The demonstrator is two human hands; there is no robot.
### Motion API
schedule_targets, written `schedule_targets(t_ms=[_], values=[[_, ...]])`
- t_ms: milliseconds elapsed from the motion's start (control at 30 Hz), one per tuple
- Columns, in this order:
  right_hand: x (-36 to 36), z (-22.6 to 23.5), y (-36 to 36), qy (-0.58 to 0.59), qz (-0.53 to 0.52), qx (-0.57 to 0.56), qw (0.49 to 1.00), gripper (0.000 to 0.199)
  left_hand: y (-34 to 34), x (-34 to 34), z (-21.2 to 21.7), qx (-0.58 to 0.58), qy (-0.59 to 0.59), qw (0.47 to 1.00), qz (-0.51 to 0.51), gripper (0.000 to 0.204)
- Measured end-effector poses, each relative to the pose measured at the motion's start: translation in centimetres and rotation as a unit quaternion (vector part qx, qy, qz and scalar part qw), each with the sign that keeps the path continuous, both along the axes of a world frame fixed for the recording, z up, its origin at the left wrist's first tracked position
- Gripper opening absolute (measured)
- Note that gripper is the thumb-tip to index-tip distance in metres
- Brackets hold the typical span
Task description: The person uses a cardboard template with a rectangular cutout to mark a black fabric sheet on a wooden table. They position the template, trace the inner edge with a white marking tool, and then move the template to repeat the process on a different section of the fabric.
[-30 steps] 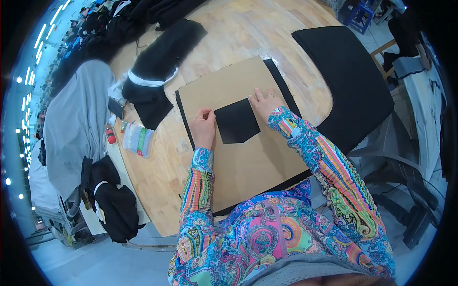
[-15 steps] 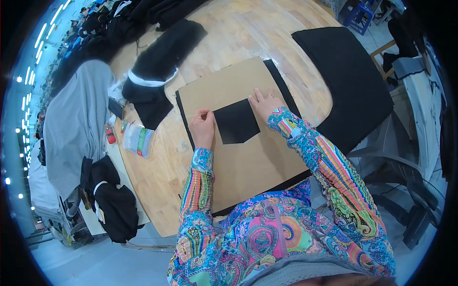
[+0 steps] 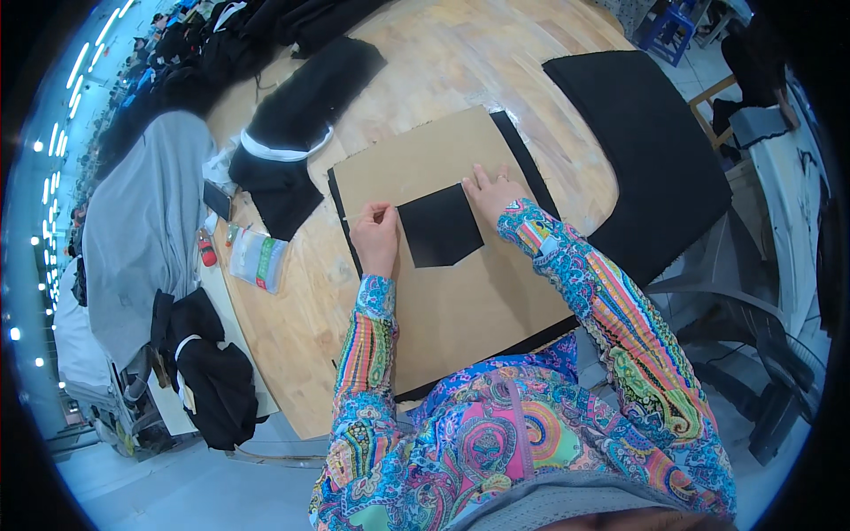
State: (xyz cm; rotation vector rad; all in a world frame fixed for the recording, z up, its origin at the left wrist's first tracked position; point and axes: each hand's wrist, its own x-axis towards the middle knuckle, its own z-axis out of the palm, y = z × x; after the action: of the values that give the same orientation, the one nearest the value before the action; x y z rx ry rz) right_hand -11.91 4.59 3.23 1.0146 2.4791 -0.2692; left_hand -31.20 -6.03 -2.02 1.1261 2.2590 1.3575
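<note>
A brown cardboard sheet lies over black fabric, whose edges show around it. In its middle is a black pocket-shaped patch; I cannot tell whether it is a cut-out or a piece lying on top. My left hand is closed in a pinch at the patch's upper left corner. A thin pale stick pokes out from those fingers. On the cardboard by the patch's upper right corner, my right hand rests with its fingers spread and flat.
A large black fabric stack lies on the table's right. To the left are a black bundle tied with white cloth, a plastic packet, a small red bottle and a phone. A grey cloth drapes beyond.
Hardly anything differs. The thin pale stick at my left fingers shows more plainly now; both hands and the cardboard stay in place.
</note>
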Motion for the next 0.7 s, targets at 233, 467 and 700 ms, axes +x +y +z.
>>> schedule_targets(t_ms=[233,467,700], values=[[-0.1,-1.4,0.3,0.018,-0.016,0.006,1.000,0.087,0.1,0.4,0.6,-0.020,0.042,0.999,-0.004,0.015],[-0.1,-0.2,0.0,-0.002,-0.004,-0.002,1.000,0.085,-1.6,1.3,0.9,-0.072,0.090,0.993,-0.022,0.013],[-0.2,-1.0,0.1,0.004,0.001,0.009,1.000,0.082,-6.4,3.4,0.6,-0.066,0.081,0.993,-0.050,0.010]])
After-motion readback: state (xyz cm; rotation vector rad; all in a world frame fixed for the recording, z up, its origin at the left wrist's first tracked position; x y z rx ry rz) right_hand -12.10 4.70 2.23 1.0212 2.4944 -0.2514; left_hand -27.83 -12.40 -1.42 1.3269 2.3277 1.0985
